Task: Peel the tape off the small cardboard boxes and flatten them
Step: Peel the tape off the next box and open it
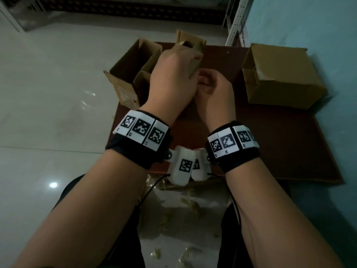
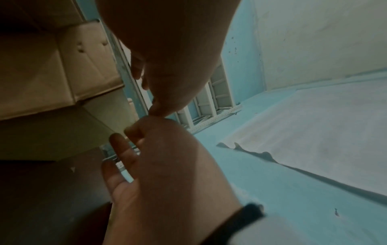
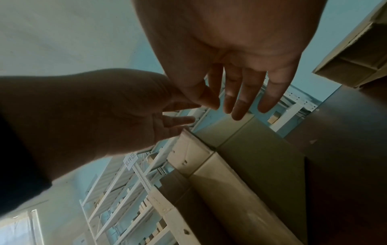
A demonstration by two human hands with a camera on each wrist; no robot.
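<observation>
Both hands meet over the brown table [image 1: 270, 144]. My left hand [image 1: 177, 72] hovers palm down over an opened cardboard box [image 1: 133, 64] with its flaps up; in the right wrist view its fingers [image 3: 180, 119] reach out loosely above a box edge [image 3: 240, 149]. My right hand [image 1: 214, 88] sits just right of it, fingers [image 3: 240, 99] nearly straight and holding nothing I can see. In the left wrist view the left thumb tip [image 2: 157, 111] touches the right hand [image 2: 167, 165]. No tape shows between them.
A closed box [image 1: 280, 74] stands at the table's right, by the blue wall. Another box [image 1: 191, 38] sticks up behind the hands. Crumpled tape scraps [image 1: 189, 206] lie on the tiled floor between my knees. White metal shelving [image 1: 235, 20] stands at the back right.
</observation>
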